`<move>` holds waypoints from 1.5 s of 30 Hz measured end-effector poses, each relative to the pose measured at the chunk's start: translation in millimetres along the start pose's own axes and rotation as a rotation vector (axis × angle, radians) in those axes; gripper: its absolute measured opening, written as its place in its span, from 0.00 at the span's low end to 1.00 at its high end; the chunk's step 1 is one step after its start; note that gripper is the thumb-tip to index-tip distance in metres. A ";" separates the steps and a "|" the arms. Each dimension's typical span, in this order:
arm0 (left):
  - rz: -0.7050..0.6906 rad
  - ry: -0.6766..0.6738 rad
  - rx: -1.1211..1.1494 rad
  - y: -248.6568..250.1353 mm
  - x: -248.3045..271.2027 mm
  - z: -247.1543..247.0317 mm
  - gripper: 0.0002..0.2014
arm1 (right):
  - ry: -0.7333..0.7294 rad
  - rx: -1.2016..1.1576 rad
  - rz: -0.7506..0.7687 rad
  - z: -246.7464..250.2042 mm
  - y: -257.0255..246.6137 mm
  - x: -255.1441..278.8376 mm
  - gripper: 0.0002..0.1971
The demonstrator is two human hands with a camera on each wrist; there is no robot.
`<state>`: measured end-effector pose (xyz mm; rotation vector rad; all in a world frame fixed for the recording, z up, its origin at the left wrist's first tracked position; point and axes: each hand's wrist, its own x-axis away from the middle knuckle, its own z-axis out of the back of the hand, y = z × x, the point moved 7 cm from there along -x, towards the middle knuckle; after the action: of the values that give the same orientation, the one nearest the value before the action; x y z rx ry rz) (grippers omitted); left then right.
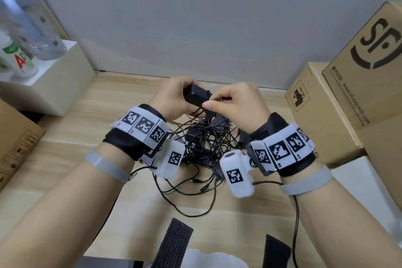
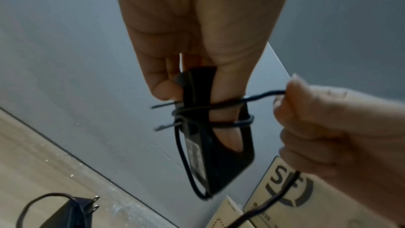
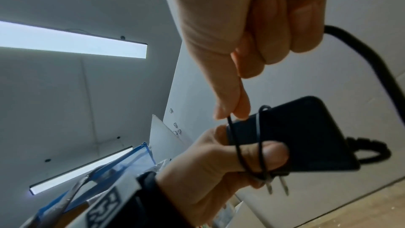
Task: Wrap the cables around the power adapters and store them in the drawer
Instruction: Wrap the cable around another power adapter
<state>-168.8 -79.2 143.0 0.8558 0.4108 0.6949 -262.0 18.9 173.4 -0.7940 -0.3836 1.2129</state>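
Note:
My left hand [image 1: 174,95] grips a black power adapter [image 1: 196,95] above the wooden table. In the left wrist view the adapter [image 2: 221,162] has a couple of turns of its thin black cable [image 2: 210,108] round it, passing over my thumb. My right hand [image 1: 235,102] pinches that cable [image 3: 232,127] between thumb and forefinger right beside the adapter [image 3: 306,136]. The adapter's two plug prongs [image 3: 278,186] stick out below. Under both hands lies a tangled heap of other black adapters and cables [image 1: 204,143]. No drawer shows in any view.
Brown cardboard boxes [image 1: 348,93] stand at the right, another box [image 1: 15,143] at the left edge. A white box [image 1: 54,80] at the back left carries bottles [image 1: 19,35]. A grey wall closes the back. A spare adapter [image 2: 65,214] lies on the table [image 1: 104,102].

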 end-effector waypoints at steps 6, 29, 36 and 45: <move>-0.058 -0.365 0.131 10.9 10.5 -11.0 0.22 | 0.137 -0.233 -0.016 17.4 16.7 -5.0 0.10; 0.082 0.060 0.736 13.5 1.1 -4.9 0.19 | -0.223 -0.205 -0.130 -36.9 37.3 6.5 0.12; 0.066 0.150 0.473 -1.2 -4.4 -5.4 0.21 | -0.192 -0.224 -0.082 -23.1 20.2 9.3 0.11; -0.011 -0.049 0.216 1.1 -2.2 -14.5 0.22 | 0.020 -0.112 0.001 9.4 3.3 -1.3 0.03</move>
<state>-179.3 -72.3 135.4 1.0715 0.4515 0.6256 -270.9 21.3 177.6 -0.9018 -0.4372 1.1912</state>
